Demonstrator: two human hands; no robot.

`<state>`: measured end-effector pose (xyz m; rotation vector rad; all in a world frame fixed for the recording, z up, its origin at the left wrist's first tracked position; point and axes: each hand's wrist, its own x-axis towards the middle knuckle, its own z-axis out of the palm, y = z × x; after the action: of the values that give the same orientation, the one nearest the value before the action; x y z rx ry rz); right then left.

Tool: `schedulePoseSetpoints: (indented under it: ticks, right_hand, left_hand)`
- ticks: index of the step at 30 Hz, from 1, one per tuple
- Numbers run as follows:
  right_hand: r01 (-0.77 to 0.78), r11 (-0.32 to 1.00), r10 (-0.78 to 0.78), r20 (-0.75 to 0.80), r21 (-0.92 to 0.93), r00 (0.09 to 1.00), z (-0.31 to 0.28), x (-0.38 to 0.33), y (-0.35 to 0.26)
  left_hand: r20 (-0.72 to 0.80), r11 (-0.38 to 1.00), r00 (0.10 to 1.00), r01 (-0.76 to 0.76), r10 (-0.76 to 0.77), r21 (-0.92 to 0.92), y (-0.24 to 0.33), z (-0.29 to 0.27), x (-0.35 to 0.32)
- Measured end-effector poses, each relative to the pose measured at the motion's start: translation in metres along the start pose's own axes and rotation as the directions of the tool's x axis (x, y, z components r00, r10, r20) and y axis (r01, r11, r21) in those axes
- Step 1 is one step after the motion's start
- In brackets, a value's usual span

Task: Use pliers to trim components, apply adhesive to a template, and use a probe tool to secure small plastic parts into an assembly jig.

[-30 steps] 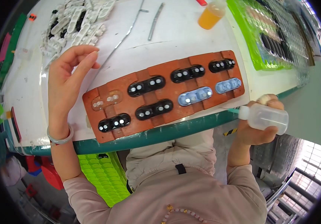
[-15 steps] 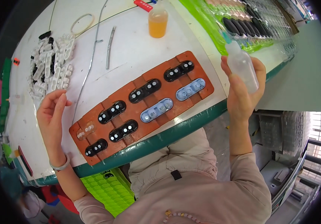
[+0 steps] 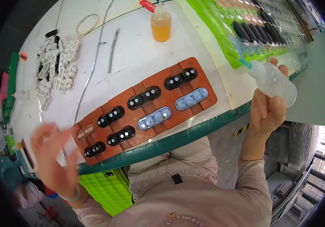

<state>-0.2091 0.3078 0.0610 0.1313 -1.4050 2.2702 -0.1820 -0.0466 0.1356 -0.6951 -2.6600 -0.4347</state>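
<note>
The white table [image 3: 132, 56] carried everything in front of me, and along its near edge lay the board [image 3: 166, 98], brown-orange, slanting up toward the right. It looked broad and fairly stiff; I would have gripped it by the rims at both ends and kept it level.

My left hand [image 3: 54, 159] was a blur beside the board's left end, thumb and fingers spread wide, with nothing in them that I could make out; whether it touched the board I could not tell. My right hand [image 3: 266, 113] held the bottle [image 3: 278, 83] — well apart from the board, out by the table's right edge — tilted up and to the left.

The bottle was cloudy, probably thin, soft plastic: light, easy to dent, quick to answer a squeeze. Mid-body seemed the place to hold it, loosely, since the smooth wall might turn slippery if wet. How full it was I could not tell.

The black pieces [image 3: 180, 78] and blue pieces [image 3: 154, 118] sat in the board, glossy, likely stiff but slick, best taken by their long sides. The bottle's green tip [image 3: 245, 63] looked thin and easily bent, no part to grip. Smallest were the white dots [image 3: 147, 94] on the pieces, likely too slight to pinch.
</note>
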Motion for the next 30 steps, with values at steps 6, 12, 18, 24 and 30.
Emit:
schedulePoseSetpoints:
  ticks: [6,12,18,24,30]
  right_hand:
    - [-0.051,0.998,0.049,-0.043,-0.046,0.998,0.000,-0.003,0.022]
    - [0.004,0.981,0.009,0.063,-0.195,0.998,0.008,0.004,0.020]
    - [-0.046,0.978,0.082,0.170,-0.203,0.982,0.021,-0.006,0.018]
    - [0.297,0.915,-0.164,0.424,-0.271,0.891,0.013,-0.007,0.032]
    - [0.338,0.890,-0.204,0.396,-0.306,0.895,0.017,-0.009,0.037]
  left_hand:
    - [0.089,0.921,0.921,-0.368,0.380,-0.132,0.065,0.077,-0.043]
    - [-0.131,0.981,0.975,-0.187,0.180,-0.045,0.073,0.117,-0.051]
    - [-0.139,0.977,0.970,-0.209,0.200,-0.052,0.071,0.120,-0.058]
    - [-0.186,0.972,0.956,-0.233,0.228,-0.007,0.074,0.127,-0.058]
    - [-0.188,0.964,0.948,-0.264,0.255,-0.024,0.072,0.128,-0.057]
